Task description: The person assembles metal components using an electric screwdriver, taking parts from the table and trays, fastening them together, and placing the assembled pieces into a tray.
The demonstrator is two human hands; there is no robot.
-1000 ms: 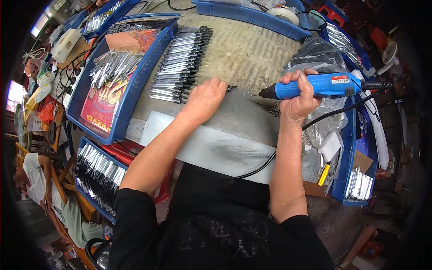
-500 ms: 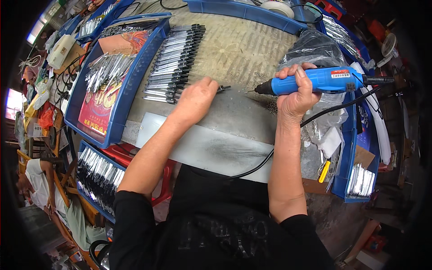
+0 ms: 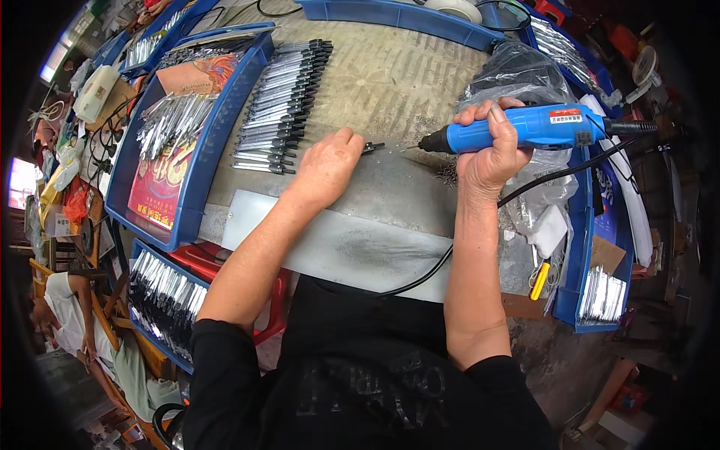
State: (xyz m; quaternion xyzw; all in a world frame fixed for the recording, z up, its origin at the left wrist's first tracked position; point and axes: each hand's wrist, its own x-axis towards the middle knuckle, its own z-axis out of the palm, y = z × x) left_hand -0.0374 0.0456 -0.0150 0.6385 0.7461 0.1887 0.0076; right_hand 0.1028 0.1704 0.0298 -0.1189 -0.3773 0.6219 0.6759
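My left hand (image 3: 328,163) is closed around a pen (image 3: 372,148), whose black end sticks out to the right past the fingers; the rest of it is hidden. My right hand (image 3: 495,146) grips a blue electric screwdriver (image 3: 536,127), held level, its black nose and thin bit pointing left. A small gap lies between the bit and the pen's black end. Just left of my left hand, a row of clear pens (image 3: 279,112) with black ends lies side by side on the table. Small metal screws (image 3: 448,174) are scattered below the screwdriver's nose.
A blue tray (image 3: 196,176) with pen parts stands left, another tray of pens (image 3: 161,300) below it. A pale sheet (image 3: 337,247) lines the table's near edge. Plastic bags (image 3: 517,71), a yellow-handled tool (image 3: 539,281) and a black cord (image 3: 555,178) lie right. Someone sits far left.
My left hand has shifted slightly right, away from the row of pens, with the pen in it. The screwdriver's bit is a little closer to the pen. The whole view has moved slightly.
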